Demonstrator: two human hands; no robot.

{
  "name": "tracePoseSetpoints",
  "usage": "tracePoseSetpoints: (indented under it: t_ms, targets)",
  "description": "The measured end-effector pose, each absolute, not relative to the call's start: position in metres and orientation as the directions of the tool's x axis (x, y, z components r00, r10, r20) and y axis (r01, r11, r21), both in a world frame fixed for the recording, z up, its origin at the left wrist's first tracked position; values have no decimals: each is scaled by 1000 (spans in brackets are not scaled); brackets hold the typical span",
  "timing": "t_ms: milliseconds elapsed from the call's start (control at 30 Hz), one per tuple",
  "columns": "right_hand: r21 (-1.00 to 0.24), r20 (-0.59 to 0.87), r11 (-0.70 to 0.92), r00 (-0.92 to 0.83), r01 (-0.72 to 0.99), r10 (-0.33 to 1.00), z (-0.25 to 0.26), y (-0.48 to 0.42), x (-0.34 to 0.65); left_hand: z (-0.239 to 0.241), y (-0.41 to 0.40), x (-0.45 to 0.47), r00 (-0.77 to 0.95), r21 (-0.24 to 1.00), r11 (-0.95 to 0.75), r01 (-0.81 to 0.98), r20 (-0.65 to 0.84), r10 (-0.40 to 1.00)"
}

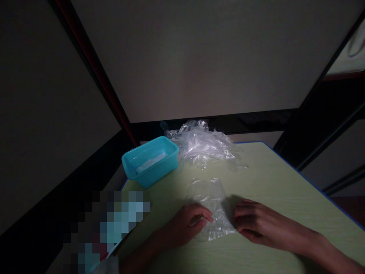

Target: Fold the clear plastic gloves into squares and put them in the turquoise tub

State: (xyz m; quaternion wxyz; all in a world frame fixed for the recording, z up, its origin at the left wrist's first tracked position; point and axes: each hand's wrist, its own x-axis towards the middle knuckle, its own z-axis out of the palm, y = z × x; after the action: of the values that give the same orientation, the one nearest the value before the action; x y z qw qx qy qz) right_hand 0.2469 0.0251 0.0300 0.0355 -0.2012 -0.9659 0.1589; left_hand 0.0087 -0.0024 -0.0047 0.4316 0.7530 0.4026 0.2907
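Clear film (220,209) between both hands' fingers (244,212)

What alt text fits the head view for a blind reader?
A person's left hand and right hand are at a flat clear plastic piece on a pale table; beyond sit a turquoise bin and a clear plastic pile.

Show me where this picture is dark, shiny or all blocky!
Head view: the back panel is dim; head view: glare whitens the clear plastic heap and glints on the flat clear plastic; head view: a soft shadow lies beside the right hand; head view: coarse squares hide a patch at lower left.
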Motion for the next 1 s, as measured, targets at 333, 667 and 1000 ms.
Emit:
tracePoseSetpoints:
  t_ms: [333,667,1000]
  targets:
    - [-512,55,764,-872,393,486,21,27,252,-5,-4,8,503,863,-297,408,59,862]
    - [-552,250,793,-856,258,453,11,27,257,-3,-4,10,521,863,-329,384,92,849]
    - [15,414,958,-874,285,253,0,38,253,-5,-3,10,506,862,-317,396,84,859]
